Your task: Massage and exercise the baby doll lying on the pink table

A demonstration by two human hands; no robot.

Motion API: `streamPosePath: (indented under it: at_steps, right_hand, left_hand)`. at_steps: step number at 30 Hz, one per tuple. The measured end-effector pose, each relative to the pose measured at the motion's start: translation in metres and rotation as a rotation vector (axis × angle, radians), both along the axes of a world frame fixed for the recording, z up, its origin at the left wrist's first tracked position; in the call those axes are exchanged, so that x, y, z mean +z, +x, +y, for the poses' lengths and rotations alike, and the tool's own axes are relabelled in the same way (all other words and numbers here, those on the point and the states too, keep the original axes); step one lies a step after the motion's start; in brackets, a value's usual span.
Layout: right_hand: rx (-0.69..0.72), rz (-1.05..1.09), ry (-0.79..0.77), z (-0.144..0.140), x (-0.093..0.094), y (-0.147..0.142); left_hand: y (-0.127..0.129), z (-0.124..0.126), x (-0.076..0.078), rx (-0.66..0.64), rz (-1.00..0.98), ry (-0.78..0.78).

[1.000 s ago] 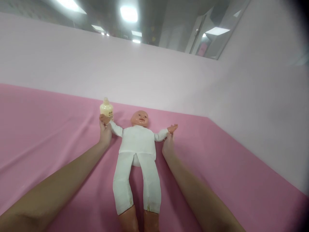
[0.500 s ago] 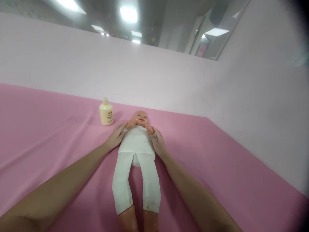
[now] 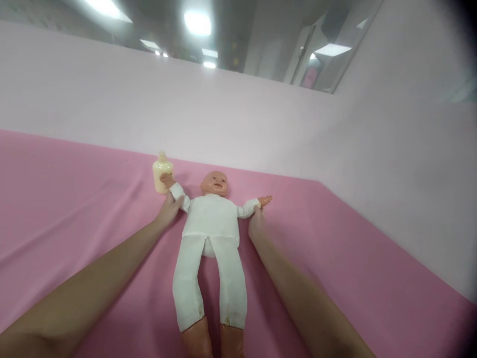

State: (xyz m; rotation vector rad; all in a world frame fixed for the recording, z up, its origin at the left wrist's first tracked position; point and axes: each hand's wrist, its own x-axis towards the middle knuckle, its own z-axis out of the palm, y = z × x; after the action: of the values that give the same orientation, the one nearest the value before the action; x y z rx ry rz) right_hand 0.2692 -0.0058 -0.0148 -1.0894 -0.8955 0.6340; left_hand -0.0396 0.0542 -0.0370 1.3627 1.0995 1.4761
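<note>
A baby doll point(image 3: 212, 223) in a white suit lies on its back on the pink cloth point(image 3: 74, 209), head away from me. My left hand point(image 3: 168, 210) grips the doll's arm on the left and holds it stretched outward, up toward a small cream bottle point(image 3: 161, 174). My right hand point(image 3: 256, 224) grips the doll's other arm near the wrist, spread out to the right. The doll's bare feet reach the bottom edge of the view.
A pale pink wall point(image 3: 223, 119) rises right behind the doll's head and turns along the right side. The cream bottle stands upright just left of the doll's head. Ceiling lights show above the wall.
Half a second ago both doll arms were folded in over its chest. Now my hands have spread them out wide to the sides again, as they were one second ago.
</note>
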Motion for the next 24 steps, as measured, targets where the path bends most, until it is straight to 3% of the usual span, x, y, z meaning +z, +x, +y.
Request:
streamPosePath:
  at_steps: [3,6,11,17,24]
  right_hand:
    - [-0.029,0.035,-0.101,-0.008,0.006,-0.004]
    - [0.023,-0.053,-0.046,-0.022,0.019,-0.015]
    - [0.155,-0.332,0.035,-0.035,0.031,-0.027]
    - [0.281,-0.709,0.077,-0.028,0.024,-0.025]
    - [0.226,-0.513,0.001,-0.033,0.028,-0.028]
  left_hand:
    - [0.002,-0.005,0.007,-0.002,0.052,0.018]
    - [0.005,-0.013,0.016,-0.040,0.136,0.131]
    - [0.012,-0.024,0.025,0.009,0.406,0.366]
    - [0.017,-0.029,0.026,-0.228,0.676,0.472]
    - [0.017,-0.031,0.030,-0.159,0.584,0.412]
